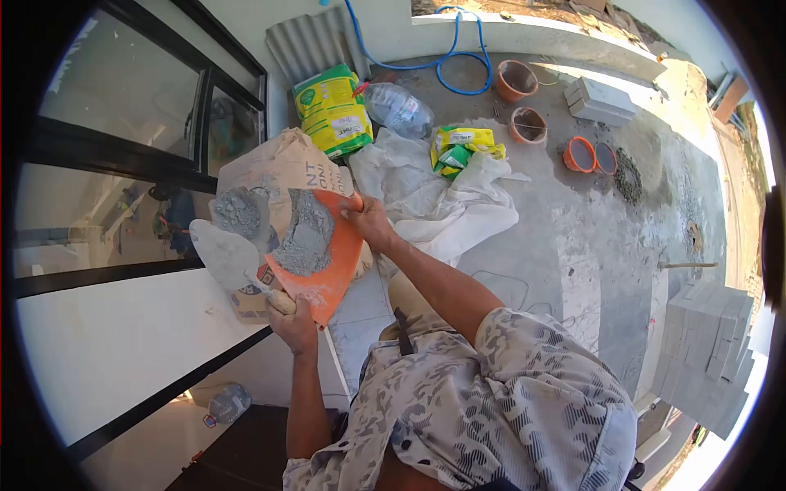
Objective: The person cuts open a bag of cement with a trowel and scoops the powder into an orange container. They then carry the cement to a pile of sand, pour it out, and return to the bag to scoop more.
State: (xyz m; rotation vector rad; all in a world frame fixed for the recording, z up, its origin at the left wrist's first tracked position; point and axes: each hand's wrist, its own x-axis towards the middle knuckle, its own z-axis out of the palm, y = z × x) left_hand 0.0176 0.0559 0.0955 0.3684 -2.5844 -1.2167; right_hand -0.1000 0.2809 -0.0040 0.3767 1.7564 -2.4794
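My left hand [295, 326] is closed round the light handle of a trowel [225, 252], whose pale, dusty blade points up and left. Grey powder [309, 237] lies in an orange container [336, 274], tilted over an opened paper cement bag [282, 155]. At the container's upper rim, my right hand [370, 222] grips the edge with fingers wrapped over it. More of the powder shows inside the torn bag, left of the container. The trowel handle is close to the container's lower edge; whether they touch is unclear.
Green-yellow bags [334, 110], a large clear bottle [399, 110] and white sheeting [483, 204] lie beyond the cement bag. Orange buckets [517, 80], grey blocks [599, 101] and a blue hose [442, 61] are farther off. A dark-framed window [123, 74] stands left; stacked blocks [704, 352] stand right.
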